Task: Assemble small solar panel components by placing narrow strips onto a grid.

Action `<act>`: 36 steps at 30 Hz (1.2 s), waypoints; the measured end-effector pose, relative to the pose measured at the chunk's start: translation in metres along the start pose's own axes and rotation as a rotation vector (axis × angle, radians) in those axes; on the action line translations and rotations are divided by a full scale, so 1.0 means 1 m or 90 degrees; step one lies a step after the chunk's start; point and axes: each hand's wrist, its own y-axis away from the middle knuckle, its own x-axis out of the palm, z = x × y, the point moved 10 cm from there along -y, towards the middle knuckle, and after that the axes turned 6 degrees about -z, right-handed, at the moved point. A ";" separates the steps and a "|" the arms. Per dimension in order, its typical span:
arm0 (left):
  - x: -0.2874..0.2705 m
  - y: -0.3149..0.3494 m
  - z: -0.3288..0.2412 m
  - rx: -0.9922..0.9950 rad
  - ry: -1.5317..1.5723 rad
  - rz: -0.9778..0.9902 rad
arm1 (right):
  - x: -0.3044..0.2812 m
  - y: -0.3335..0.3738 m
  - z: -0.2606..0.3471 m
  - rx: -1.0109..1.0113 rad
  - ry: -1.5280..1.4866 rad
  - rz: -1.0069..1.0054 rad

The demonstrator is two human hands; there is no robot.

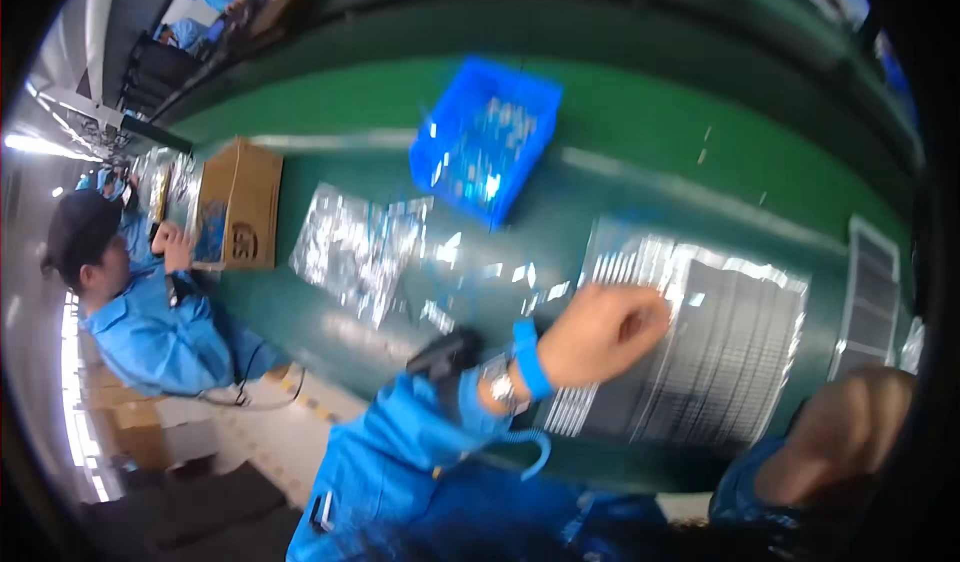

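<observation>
My left hand (605,337), with a blue wrist strap (530,360) and a metal watch (500,387), is curled closed above the left part of a slotted grey tray (735,352). Whatever its fingers may hold is hidden. At the lower right, beside the tray's near right corner, my right hand (850,432) is smeared by motion and its fingers do not show clearly. Rows of narrow slots or strips run across the tray. A small bright piece (696,300) shows on it, too small to name.
A blue bin (425,157) of small shiny pieces stands at the back. Clear plastic bags (350,247) and scattered small pieces (525,274) lie left of the tray. A cardboard box (260,207) stands near a co-worker (160,312). A pale-framed panel (868,292) is at the right.
</observation>
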 end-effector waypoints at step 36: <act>-0.004 0.019 0.002 -0.023 0.067 0.031 | -0.126 0.041 -0.106 0.189 0.973 0.038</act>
